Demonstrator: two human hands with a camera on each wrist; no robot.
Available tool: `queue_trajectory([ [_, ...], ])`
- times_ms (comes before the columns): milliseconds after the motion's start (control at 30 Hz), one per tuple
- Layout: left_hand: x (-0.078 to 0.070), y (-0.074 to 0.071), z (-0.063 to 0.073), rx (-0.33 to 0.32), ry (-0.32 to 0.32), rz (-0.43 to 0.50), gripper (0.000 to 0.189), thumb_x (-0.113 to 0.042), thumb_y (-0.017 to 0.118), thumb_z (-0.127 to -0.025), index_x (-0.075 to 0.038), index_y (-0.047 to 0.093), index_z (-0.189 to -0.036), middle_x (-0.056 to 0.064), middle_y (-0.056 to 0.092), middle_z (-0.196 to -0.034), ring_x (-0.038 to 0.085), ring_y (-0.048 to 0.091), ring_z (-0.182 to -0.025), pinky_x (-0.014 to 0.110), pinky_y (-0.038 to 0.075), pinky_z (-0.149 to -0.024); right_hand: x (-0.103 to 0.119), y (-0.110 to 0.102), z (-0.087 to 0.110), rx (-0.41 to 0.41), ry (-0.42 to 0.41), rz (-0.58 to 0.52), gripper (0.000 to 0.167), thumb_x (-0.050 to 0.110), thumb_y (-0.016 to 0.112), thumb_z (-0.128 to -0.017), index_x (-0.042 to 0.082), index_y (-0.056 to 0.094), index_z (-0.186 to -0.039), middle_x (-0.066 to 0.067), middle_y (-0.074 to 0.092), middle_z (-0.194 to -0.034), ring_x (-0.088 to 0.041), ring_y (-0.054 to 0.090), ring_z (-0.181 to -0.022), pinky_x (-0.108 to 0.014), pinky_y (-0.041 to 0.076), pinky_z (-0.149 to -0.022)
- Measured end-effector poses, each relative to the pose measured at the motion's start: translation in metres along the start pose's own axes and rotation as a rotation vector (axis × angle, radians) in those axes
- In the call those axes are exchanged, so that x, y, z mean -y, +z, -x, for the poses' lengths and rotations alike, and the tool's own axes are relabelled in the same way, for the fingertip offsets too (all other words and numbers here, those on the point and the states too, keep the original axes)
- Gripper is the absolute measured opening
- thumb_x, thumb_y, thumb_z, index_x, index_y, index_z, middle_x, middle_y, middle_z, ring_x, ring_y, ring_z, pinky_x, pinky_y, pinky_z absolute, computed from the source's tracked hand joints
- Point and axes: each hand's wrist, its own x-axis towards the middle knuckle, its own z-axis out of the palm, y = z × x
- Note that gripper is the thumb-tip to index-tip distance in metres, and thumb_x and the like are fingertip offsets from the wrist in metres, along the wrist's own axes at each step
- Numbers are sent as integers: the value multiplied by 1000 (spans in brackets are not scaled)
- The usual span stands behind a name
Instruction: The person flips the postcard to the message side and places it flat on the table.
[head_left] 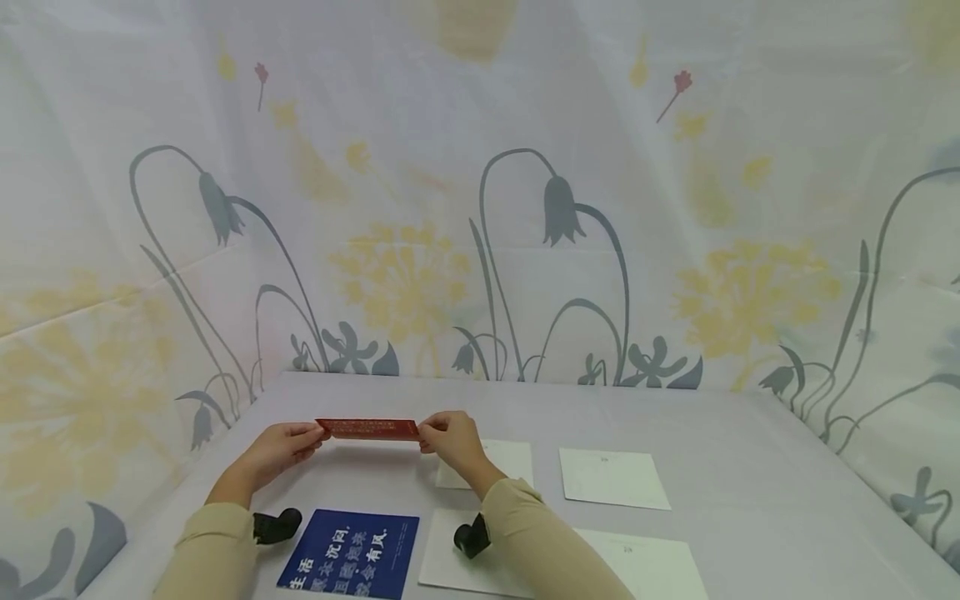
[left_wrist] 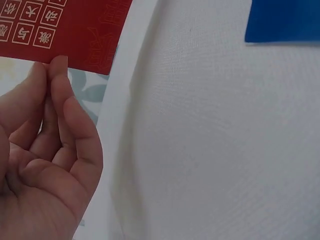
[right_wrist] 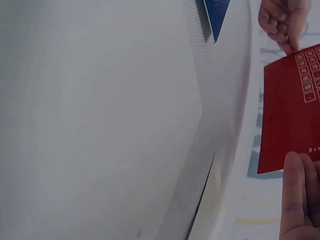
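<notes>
A red card [head_left: 369, 429] with rows of pale boxed characters is stretched between both hands above the table, seen almost edge-on in the head view. My left hand [head_left: 281, 450] pinches its left end between thumb and fingertips. At the other end, the thumb and fingers of my right hand [head_left: 456, 442] pinch the card too. In the left wrist view, the left hand [left_wrist: 55, 150] grips the red card [left_wrist: 80, 30] by its edge. The right wrist view has the red card [right_wrist: 287, 115] spanning from one hand to the other.
On the table [head_left: 720, 467], a blue card [head_left: 348, 554] with white characters lies near the left forearm. Several white cards, one of them a white card [head_left: 613, 478] at the right, lie around the right forearm. A flower-patterned curtain [head_left: 480, 208] stands behind.
</notes>
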Motion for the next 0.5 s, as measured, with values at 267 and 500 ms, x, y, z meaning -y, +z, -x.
queue_trajectory([
  [267,-2,-1,0,41,21,71,42,-15,53,-96,14,48,-126,18,60,-116,12,60,-94,24,50,-82,0,-4,1,11,5,-13,13,-1,61,-84,-11,68,-88,-10,67,-71,-18,66,-64,-31,56,-63],
  [500,-3,1,1,23,-8,87,45,-19,58,-94,14,50,-124,10,62,-110,12,61,-91,25,51,-80,-1,-5,2,6,22,4,10,0,66,-82,-8,69,-87,-9,67,-71,-18,66,-64,-35,56,-65],
])
